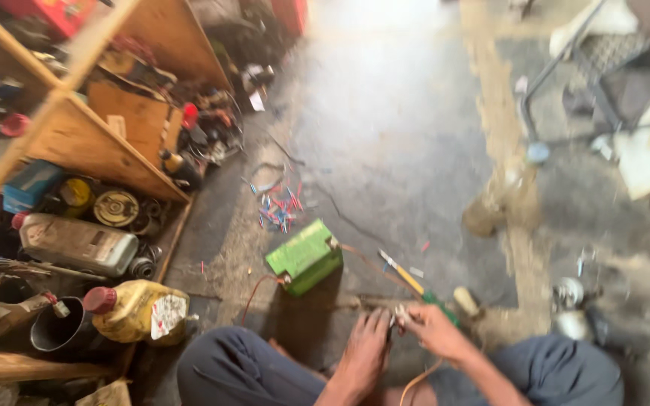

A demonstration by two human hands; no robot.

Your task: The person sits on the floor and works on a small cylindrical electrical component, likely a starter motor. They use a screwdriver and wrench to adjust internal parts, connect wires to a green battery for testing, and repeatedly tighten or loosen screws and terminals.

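My left hand (366,349) and my right hand (434,329) meet low in the frame, just above my knees, fingertips pinched together on a small metallic piece and a thin wire (399,312); blur hides exactly what it is. An orange wire (419,380) trails down from my right hand. A green box-shaped battery (306,257) lies on the concrete floor just beyond my left hand, with thin red wires leaving it. A yellow-handled screwdriver (404,277) lies on the floor just beyond my hands.
Wooden shelves (77,135) at left hold cans, a grey oil jug (77,244) and clutter. A yellow jug with a red cap (137,310) and a black pipe stand beside them. Red and blue wire scraps (280,207) litter the floor. Metal frame and parts at right.
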